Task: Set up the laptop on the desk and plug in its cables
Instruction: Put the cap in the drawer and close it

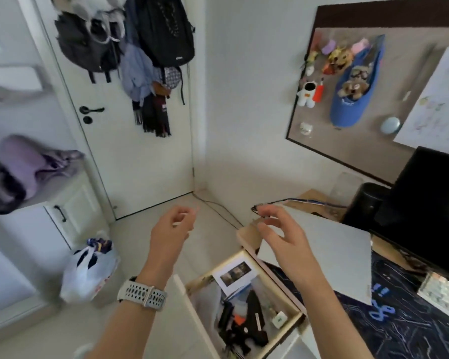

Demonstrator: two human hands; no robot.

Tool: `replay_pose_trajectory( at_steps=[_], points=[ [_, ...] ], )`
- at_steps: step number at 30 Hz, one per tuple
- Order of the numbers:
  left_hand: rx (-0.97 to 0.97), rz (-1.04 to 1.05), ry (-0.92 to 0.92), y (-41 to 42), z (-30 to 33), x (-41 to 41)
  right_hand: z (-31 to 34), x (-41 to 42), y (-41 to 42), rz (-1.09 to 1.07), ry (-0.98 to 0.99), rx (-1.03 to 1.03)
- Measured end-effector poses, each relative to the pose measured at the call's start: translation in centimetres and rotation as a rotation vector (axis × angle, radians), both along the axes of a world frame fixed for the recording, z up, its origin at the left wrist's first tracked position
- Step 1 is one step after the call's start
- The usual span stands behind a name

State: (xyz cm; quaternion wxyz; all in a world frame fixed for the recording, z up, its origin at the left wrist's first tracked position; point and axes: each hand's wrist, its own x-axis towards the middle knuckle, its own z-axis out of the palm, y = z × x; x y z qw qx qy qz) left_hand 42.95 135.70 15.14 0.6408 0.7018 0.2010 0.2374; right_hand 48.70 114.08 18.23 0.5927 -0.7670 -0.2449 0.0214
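A closed silver-grey laptop (329, 244) lies on the wooden desk (246, 238), its left part overhanging the dark patterned desk mat (405, 325). My right hand (283, 234) hovers over the laptop's left edge with fingers spread and loosely bent, holding nothing. My left hand (171, 229), with a watch on its wrist, hangs in the air left of the desk, fingers loosely curled around nothing that I can make out. A dark cable (267, 203) sticks out at the desk's far left corner, just beyond my right fingertips, and another runs along the floor by the wall.
An open drawer (244, 307) below the desk edge holds a black glue gun, a photo and small items. A black monitor (430, 211), a black speaker (366, 203) and a keyboard (441, 294) stand at the right. A plastic bag (88, 270) sits on the floor near the door.
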Motion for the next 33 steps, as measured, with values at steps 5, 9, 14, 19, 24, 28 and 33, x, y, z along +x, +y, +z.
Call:
replay_pose_trajectory(
  at_steps=[5, 9, 14, 19, 24, 28, 33],
  points=[
    [0.002, 0.117, 0.107, 3.5, -3.6, -1.9, -3.2, 0.4, 4.6, 0.134, 0.094, -0.131],
    [-0.003, 0.208, 0.185, 4.4, -6.7, -3.0, -6.0, 0.6, 7.0, 0.257, 0.121, -0.226],
    [-0.049, 0.281, 0.296, 4.4, -10.8, -3.9, -10.7, 0.9, 9.2, 0.372, 0.156, -0.352],
    [-0.068, 0.334, 0.432, 3.6, -15.3, -4.6, -15.7, 0.9, 10.2, 0.499, 0.167, -0.522],
    [-0.069, 0.361, 0.557, 2.2, -19.3, -4.9, -20.7, 0.8, 10.4, 0.601, 0.185, -0.668],
    [-0.066, 0.328, 0.676, 0.9, -22.3, -4.8, -24.2, 0.5, 10.2, 0.662, 0.170, -0.786],
    [-0.165, 0.247, 0.894, -2.0, -26.3, -4.5, -29.7, -2.2, 7.9, 0.833, -0.272, -1.085]
  ],
)
